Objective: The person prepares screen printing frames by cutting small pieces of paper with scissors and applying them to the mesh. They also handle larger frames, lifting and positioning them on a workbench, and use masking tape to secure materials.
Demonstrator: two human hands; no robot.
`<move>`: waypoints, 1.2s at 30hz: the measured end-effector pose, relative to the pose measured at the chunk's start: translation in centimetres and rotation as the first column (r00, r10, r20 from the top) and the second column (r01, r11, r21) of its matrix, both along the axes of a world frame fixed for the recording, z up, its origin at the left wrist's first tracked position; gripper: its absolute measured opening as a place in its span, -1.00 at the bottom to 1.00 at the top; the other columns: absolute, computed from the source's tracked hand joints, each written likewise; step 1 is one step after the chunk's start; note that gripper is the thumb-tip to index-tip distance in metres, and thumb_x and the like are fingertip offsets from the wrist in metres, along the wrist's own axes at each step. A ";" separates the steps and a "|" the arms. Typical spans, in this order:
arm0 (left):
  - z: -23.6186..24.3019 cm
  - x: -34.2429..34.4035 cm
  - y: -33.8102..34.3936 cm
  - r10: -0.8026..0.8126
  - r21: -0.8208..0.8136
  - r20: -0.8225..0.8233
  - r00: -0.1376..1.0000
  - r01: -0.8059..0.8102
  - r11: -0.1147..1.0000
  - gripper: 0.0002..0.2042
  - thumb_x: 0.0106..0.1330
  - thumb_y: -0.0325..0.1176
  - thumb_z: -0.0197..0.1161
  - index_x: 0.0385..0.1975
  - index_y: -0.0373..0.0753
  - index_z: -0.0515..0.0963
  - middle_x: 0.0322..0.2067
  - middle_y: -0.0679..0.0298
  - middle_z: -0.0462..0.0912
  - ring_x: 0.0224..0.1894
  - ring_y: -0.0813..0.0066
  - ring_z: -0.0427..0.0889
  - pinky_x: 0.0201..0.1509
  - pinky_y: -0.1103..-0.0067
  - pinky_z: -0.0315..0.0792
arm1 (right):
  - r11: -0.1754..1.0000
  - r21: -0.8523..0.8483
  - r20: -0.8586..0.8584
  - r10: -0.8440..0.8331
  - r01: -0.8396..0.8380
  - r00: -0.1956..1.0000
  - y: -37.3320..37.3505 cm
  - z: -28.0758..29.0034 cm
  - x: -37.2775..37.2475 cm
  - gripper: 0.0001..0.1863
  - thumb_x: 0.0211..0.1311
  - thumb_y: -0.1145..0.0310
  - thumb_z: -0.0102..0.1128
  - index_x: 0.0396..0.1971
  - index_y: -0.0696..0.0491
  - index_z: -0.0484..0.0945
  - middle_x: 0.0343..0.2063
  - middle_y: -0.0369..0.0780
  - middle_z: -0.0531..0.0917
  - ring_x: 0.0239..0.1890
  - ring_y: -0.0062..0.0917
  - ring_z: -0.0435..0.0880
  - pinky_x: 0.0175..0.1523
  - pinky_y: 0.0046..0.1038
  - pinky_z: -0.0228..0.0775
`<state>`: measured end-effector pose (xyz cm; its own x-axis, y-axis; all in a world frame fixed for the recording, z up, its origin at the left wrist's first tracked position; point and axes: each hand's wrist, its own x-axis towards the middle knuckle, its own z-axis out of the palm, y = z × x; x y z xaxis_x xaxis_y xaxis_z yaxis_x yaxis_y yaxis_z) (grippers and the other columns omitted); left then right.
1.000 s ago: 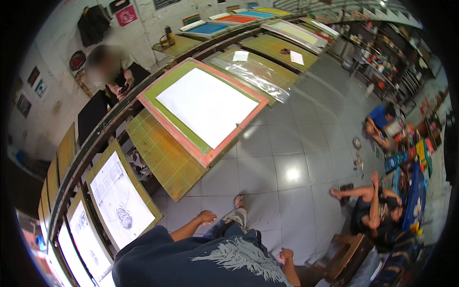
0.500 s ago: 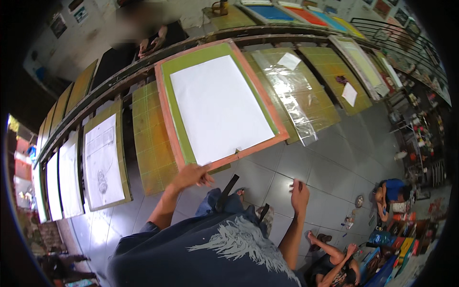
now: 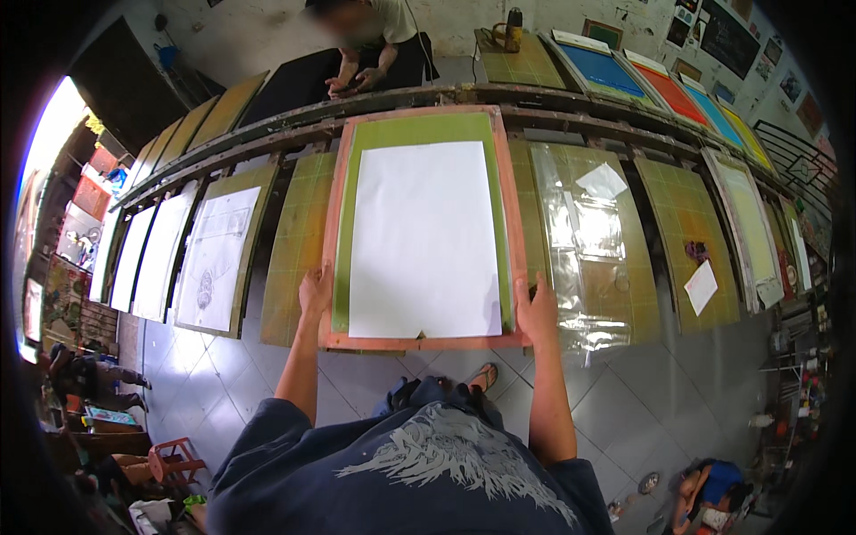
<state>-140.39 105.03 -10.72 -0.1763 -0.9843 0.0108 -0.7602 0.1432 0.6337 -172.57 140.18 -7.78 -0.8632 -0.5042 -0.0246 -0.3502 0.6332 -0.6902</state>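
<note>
A screen frame (image 3: 517, 223) with pinkish wooden edges and a green mesh (image 3: 419, 129) lies in front of me, with a white paper sheet (image 3: 423, 241) on it. My left hand (image 3: 315, 292) grips the frame's lower left side. On its lower right side my right hand (image 3: 538, 308) has its thumb on the wood and fingers curled around the outer edge. A yellowish board (image 3: 290, 232) is just left of the frame. To its right, clear plastic sheeting (image 3: 588, 276) covers another board, with a small white paper (image 3: 602, 178) near the top.
A long rail (image 3: 241, 141) carries more boards and printed sheets (image 3: 214, 259). Across it a person (image 3: 379, 36) leans beside coloured screens (image 3: 664, 89) and a flask (image 3: 514, 31). Another person crouches at lower right (image 3: 709, 490); others are at lower left (image 3: 94, 383), near a red stool (image 3: 174, 464).
I have turned to face the frame squarely. Both my hands have moved up from beside my body onto its two sides and taken hold.
</note>
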 end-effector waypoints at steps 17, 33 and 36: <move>10.5 1.9 5.3 0.341 0.106 -0.171 0.924 -0.327 0.939 -0.17 0.34 0.45 0.03 -0.59 -0.41 0.56 -0.65 0.22 0.44 -0.48 0.46 0.39 -0.33 0.41 0.34 | 0.898 -0.421 0.374 0.045 0.126 0.926 -0.7 5.2 -0.1 -0.44 0.51 -0.03 0.08 -0.12 0.30 0.54 -0.42 -0.19 0.55 -0.30 -0.49 0.50 -0.14 -0.41 0.36; 30.7 32.2 5.8 0.275 -0.637 -0.495 0.824 -0.559 0.531 -0.29 0.60 0.19 -0.19 0.23 -0.48 0.43 0.07 0.03 0.62 0.13 0.26 0.53 0.29 0.44 0.30 | 0.339 -0.867 0.123 0.857 -0.366 0.501 -18.2 14.4 21.9 -0.18 0.58 -0.25 -0.42 0.47 0.19 0.01 0.38 -0.03 0.24 0.45 -0.30 0.16 0.51 -0.27 -0.07; 37.3 41.7 7.4 0.213 -0.596 -0.539 0.815 -0.548 0.587 -0.24 0.58 0.21 -0.15 0.30 -0.52 0.39 0.24 -0.03 0.52 0.25 0.26 0.48 0.37 0.43 0.24 | 0.253 -0.869 0.086 0.924 -0.426 0.372 -20.2 13.8 30.3 -0.14 0.57 -0.27 -0.44 0.51 0.16 -0.12 0.45 -0.07 0.11 0.50 -0.33 0.05 0.54 -0.27 -0.15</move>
